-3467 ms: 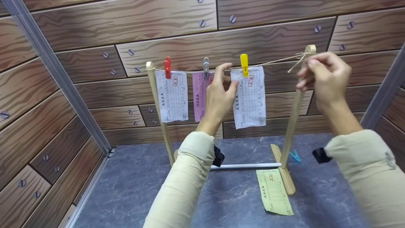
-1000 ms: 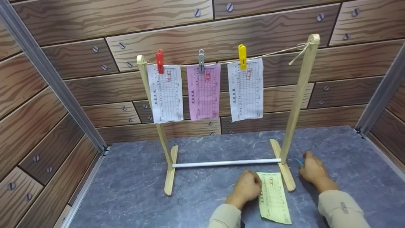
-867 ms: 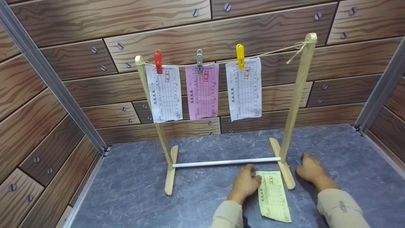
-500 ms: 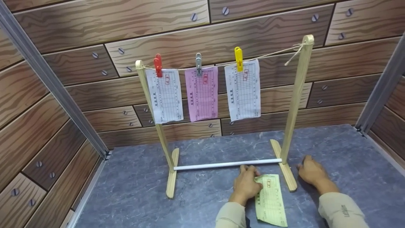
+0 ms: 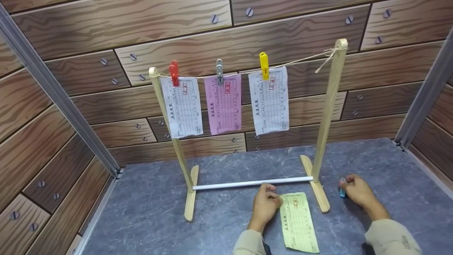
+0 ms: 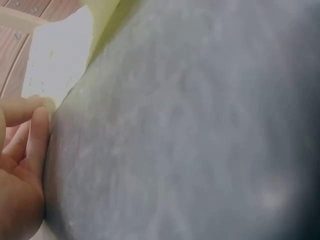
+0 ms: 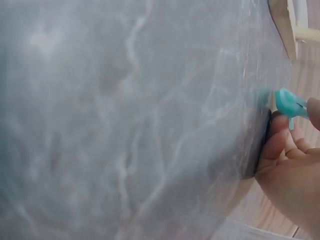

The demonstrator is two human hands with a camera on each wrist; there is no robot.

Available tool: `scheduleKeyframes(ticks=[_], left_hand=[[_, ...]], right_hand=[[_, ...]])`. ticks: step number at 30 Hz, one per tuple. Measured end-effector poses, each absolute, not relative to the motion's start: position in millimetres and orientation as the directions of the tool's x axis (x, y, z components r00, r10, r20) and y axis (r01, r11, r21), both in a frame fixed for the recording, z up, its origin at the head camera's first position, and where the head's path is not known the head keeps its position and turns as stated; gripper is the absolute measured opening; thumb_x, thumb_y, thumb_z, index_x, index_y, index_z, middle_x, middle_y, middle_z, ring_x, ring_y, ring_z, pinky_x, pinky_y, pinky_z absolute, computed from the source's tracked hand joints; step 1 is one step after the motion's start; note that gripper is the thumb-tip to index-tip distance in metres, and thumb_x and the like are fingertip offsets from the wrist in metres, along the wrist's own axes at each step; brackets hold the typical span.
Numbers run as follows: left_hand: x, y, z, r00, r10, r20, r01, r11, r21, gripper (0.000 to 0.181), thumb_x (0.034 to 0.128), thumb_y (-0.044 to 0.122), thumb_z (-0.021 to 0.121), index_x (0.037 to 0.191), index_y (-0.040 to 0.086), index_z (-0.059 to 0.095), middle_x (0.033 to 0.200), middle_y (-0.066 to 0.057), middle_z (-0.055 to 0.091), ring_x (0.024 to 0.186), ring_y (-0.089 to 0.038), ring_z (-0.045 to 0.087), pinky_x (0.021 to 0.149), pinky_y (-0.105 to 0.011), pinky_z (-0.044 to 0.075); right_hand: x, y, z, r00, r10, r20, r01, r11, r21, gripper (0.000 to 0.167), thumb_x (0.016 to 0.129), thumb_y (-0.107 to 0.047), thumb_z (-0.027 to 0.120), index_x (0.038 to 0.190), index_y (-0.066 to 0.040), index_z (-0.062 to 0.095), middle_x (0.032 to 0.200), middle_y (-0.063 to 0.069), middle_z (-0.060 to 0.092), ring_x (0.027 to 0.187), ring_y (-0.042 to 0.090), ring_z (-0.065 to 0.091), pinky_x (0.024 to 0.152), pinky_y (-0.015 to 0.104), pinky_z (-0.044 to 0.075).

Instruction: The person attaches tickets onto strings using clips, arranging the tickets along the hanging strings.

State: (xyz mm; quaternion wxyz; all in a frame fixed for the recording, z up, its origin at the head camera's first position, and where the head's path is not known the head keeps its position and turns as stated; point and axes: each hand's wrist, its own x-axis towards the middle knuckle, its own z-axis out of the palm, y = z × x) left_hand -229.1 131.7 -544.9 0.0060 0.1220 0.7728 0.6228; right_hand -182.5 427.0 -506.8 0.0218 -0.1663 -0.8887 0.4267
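Note:
My left hand point(image 5: 263, 206) pinches the upper left corner of a yellow-green printed slip point(image 5: 299, 224), which lies on the table in front of a wooden stand. In the left wrist view, thumb and finger meet at the edge of the slip point(image 6: 60, 55). To the right of the stand's foot, my right hand point(image 5: 361, 193) holds a small blue clothespin point(image 5: 342, 192) between thumb and fingers. The right wrist view shows this clothespin point(image 7: 289, 103) close above the tabletop. Part of it is hidden behind the thumb.
A string point(image 5: 305, 61) runs between two wooden posts. From it hang a white slip point(image 5: 184, 109) under a red clothespin point(image 5: 174, 73), a pink slip point(image 5: 224, 109) under a grey one, and another white slip point(image 5: 270, 106) under a yellow one. A white rod point(image 5: 247, 183) joins the feet.
Both hands have come down from the string to the table. The right hand has picked up the blue clothespin and turned it upright. The left hand has taken the slip's corner and shifted it slightly left.

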Motion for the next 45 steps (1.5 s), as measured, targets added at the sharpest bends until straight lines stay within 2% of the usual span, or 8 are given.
scheduleKeyframes(ticks=[8,15,22,27,30,33,38,45], left_hand=[[-225.9,131.7,-545.0,-0.973,0.203,0.106,0.127,0.094,0.987,0.018,0.0764,-0.008,0.072,0.084,0.008,0.069,0.068,0.003,0.065,0.061,-0.007,0.057,0.059,-0.022,0.046],[-223.8,130.9,-545.2,-0.973,0.193,0.129,0.146,0.079,0.986,0.02,0.078,-0.011,0.07,0.084,0.008,0.073,0.073,0.005,0.063,0.069,-0.007,0.058,0.066,-0.024,0.05],[-222.2,131.1,-546.1,-0.972,0.177,0.157,0.171,0.061,0.983,0.023,0.078,-0.01,0.068,0.089,0.009,0.072,0.078,0.002,0.065,0.073,-0.008,0.057,0.068,-0.025,0.049],[-223.5,129.2,-547.4,-0.975,0.172,0.143,0.145,-0.001,0.989,0.024,0.0854,-0.009,0.064,0.105,0.005,0.066,0.084,-0.005,0.062,0.073,-0.01,0.055,0.066,-0.024,0.047],[-224.4,127.7,-548.8,-0.976,0.171,0.136,0.132,-0.035,0.991,0.028,0.0875,-0.009,0.062,0.112,0.003,0.059,0.083,-0.002,0.06,0.069,-0.011,0.055,0.064,-0.025,0.046],[-224.9,126.1,-550.1,-0.977,0.152,0.151,0.145,-0.048,0.988,0.024,0.0865,-0.008,0.064,0.105,0.005,0.057,0.08,0.0,0.059,0.067,-0.011,0.054,0.063,-0.025,0.045],[-224.1,125.7,-553.0,-0.974,0.118,0.192,0.19,-0.025,0.981,0.016,0.085,-0.008,0.068,0.088,0.007,0.066,0.077,0.002,0.06,0.067,-0.01,0.055,0.061,-0.024,0.046],[-222.2,123.8,-553.5,-0.974,0.124,0.191,0.19,-0.018,0.982,0.013,0.0869,-0.004,0.07,0.092,0.006,0.076,0.08,0.003,0.065,0.071,-0.009,0.058,0.065,-0.024,0.049]], right_hand=[[-176.7,430.3,-511.1,-0.936,0.33,-0.123,0.281,0.489,-0.826,0.061,0.106,-0.029,0.048,0.136,0.023,0.035,0.114,0.03,0.055,0.103,0.037,0.054,0.086,0.045,0.045],[-175.0,431.0,-512.6,-0.937,0.336,-0.1,0.26,0.474,-0.841,0.055,0.105,-0.025,0.052,0.132,0.021,0.039,0.103,0.019,0.06,0.086,0.017,0.057,0.073,0.03,0.046],[-174.5,432.8,-512.8,-0.935,0.337,-0.108,0.267,0.471,-0.84,0.053,0.105,-0.025,0.051,0.131,0.02,0.04,0.102,0.018,0.06,0.086,0.018,0.057,0.073,0.03,0.046],[-174.3,433.1,-512.4,-0.937,0.331,-0.109,0.264,0.47,-0.842,0.052,0.106,-0.025,0.05,0.132,0.019,0.039,0.102,0.017,0.06,0.086,0.018,0.057,0.073,0.03,0.047],[-174.1,432.5,-512.0,-0.937,0.331,-0.111,0.266,0.469,-0.842,0.053,0.106,-0.025,0.049,0.133,0.02,0.038,0.102,0.018,0.059,0.087,0.018,0.057,0.073,0.03,0.047],[-174.6,431.0,-511.8,-0.938,0.331,-0.102,0.258,0.469,-0.845,0.053,0.106,-0.024,0.049,0.133,0.02,0.037,0.103,0.019,0.06,0.086,0.018,0.057,0.073,0.03,0.047],[-173.9,429.5,-512.9,-0.936,0.34,-0.091,0.254,0.475,-0.843,0.054,0.105,-0.024,0.049,0.133,0.02,0.038,0.102,0.019,0.06,0.084,0.016,0.056,0.072,0.029,0.046],[-174.5,431.0,-512.7,-0.928,0.355,-0.112,0.276,0.455,-0.847,0.054,0.106,-0.025,0.049,0.134,0.02,0.038,0.102,0.019,0.059,0.089,0.022,0.057,0.073,0.031,0.046]])
